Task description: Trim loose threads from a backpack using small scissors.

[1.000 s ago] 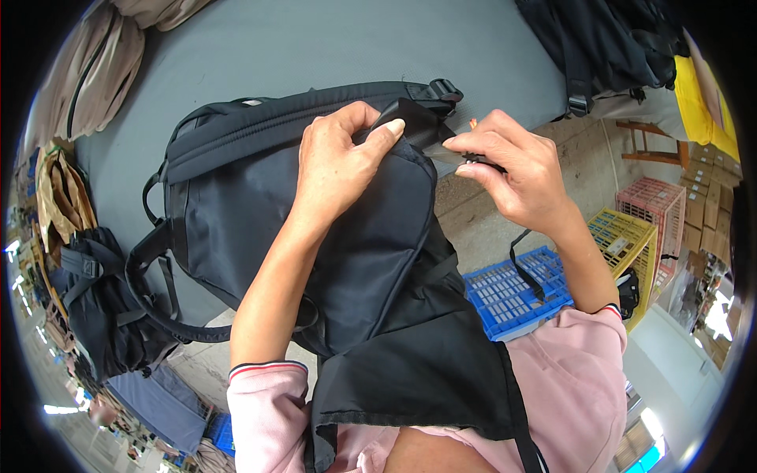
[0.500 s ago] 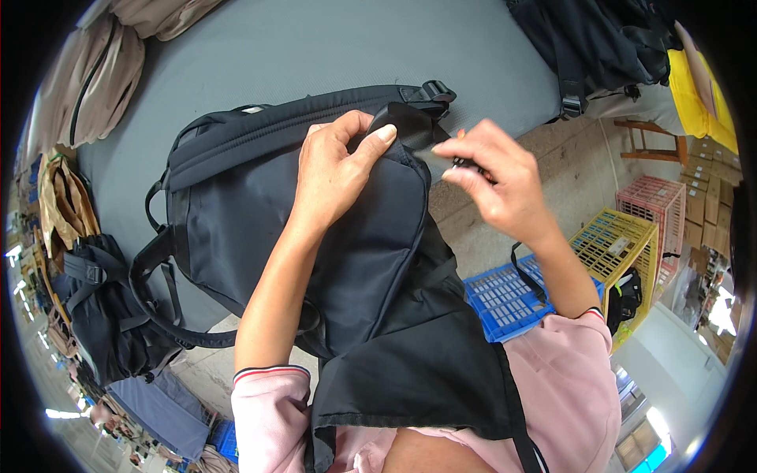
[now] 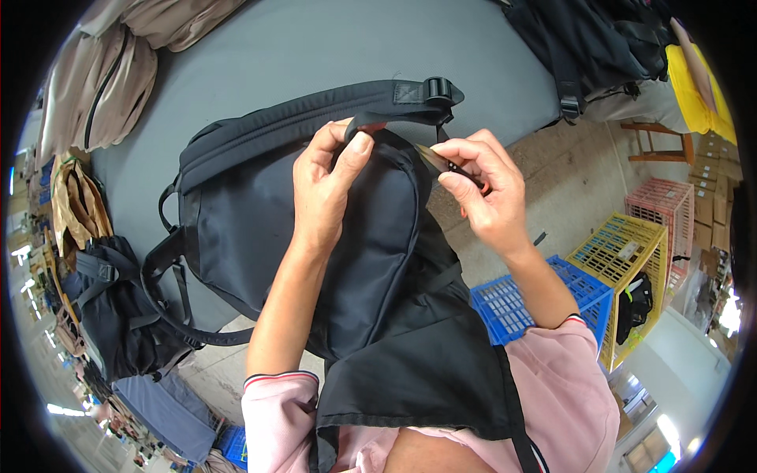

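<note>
A black backpack (image 3: 252, 244) lies across the grey table's near edge and up against my apron. My left hand (image 3: 325, 177) is closed, thumb against fingers, on a dark webbing strap (image 3: 374, 118) at the bag's right end. Just right of it, my right hand (image 3: 485, 185) grips a pair of thread snips (image 3: 451, 167) with dark handles and a bit of orange. The blades point left, toward the bag's edge beside the strap; whether they touch it I cannot tell. Beyond my hands lies a padded shoulder strap (image 3: 292, 118) with a plastic buckle (image 3: 438, 89).
Beige bags (image 3: 102, 87) pile up at the far left, with another black bag (image 3: 118, 315) nearer. More black bags (image 3: 591, 55) sit at the far right, by a person in yellow (image 3: 702, 94). Blue (image 3: 544, 296), yellow (image 3: 623, 244) and pink crates (image 3: 666, 209) stand on the floor at right.
My left hand has pulled the strap a little left and turned it over. The snips have come into clearer view as my right hand shifted slightly left and changed its angle.
</note>
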`<action>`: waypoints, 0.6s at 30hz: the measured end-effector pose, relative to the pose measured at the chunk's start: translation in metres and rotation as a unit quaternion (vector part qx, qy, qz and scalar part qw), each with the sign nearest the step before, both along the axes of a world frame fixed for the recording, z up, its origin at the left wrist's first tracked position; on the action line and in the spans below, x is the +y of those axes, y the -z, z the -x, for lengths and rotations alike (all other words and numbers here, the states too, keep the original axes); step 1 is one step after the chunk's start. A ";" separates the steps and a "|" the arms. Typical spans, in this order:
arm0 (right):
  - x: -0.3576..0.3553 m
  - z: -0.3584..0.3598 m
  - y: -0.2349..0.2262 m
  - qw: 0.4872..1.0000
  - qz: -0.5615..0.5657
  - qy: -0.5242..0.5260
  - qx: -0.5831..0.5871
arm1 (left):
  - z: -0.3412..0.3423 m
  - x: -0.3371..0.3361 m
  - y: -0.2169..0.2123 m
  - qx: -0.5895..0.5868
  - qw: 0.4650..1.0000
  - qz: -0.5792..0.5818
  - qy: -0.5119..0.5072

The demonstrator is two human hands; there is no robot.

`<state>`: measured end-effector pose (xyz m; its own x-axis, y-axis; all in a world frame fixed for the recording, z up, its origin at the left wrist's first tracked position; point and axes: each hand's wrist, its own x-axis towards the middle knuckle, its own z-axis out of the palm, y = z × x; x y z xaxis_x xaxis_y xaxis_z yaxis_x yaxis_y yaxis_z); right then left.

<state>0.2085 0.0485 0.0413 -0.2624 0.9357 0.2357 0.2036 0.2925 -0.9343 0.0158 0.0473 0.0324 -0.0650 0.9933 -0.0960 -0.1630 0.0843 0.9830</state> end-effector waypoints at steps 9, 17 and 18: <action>-0.033 0.031 0.018 0.986 0.075 -0.007 0.146 | 0.003 -0.015 0.005 -0.050 0.997 -0.018 -0.060; -0.046 0.016 0.031 0.993 -0.008 0.051 0.111 | 0.029 -0.063 0.016 0.017 0.999 0.029 -0.041; -0.039 0.011 0.034 0.992 -0.006 0.049 0.112 | 0.029 -0.067 0.018 0.012 0.998 0.033 -0.054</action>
<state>0.1972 0.0097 0.0075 -0.1102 0.9509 0.2893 0.0192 0.2931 -0.9559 -0.0130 -0.0198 0.0146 -0.1739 0.9718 -0.1590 -0.1507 0.1333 0.9796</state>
